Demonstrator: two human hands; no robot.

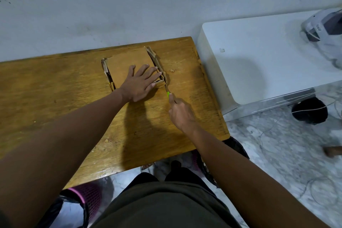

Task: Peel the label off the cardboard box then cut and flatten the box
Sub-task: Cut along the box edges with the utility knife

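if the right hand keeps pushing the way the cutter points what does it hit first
Probably the near right corner of the cardboard box: the right hand aims the green cutter there, beside the left hand pressing the box flat.

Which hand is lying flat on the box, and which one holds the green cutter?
The left hand lies flat, fingers spread, on the cardboard box. The right hand grips the green cutter at the box's right edge.

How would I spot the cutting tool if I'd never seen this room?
Start at the wooden table and find the flattened cardboard box near its far edge. Just beside the box's near right corner, the right hand grips a thin cutter, the only bright green thing there.
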